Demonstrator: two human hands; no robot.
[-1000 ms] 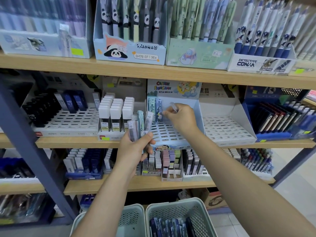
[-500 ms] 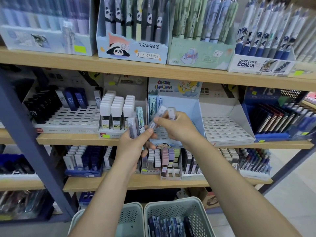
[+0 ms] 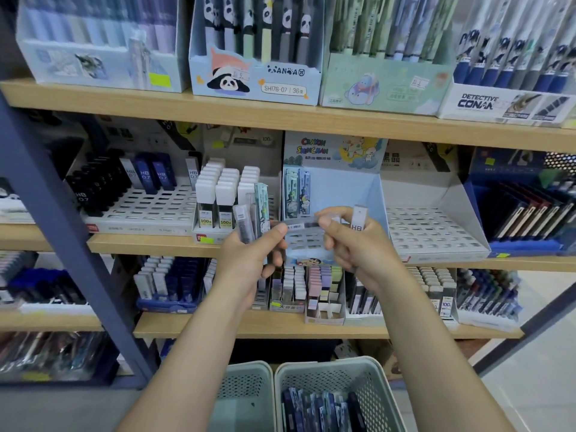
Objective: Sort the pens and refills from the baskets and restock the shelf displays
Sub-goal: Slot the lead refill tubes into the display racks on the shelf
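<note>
Left hand grips a fan of lead-refill cases; right hand pinches one clear case crosswise, another HB case tucked upright. Sorting step underway. Next likely: seat it in the Crayon Shinchan display tray, matching a vacant slot.

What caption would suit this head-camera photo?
Left hand and right hand hold a clear refill case between them before the stationery shelf.

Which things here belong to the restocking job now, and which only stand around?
In the job:
- left hand with refill cases
- right hand with HB case
- clear case between both hands
- Crayon Shinchan tray
- baskets

Standing by:
- panda pen box
- Detective Conan box
</note>
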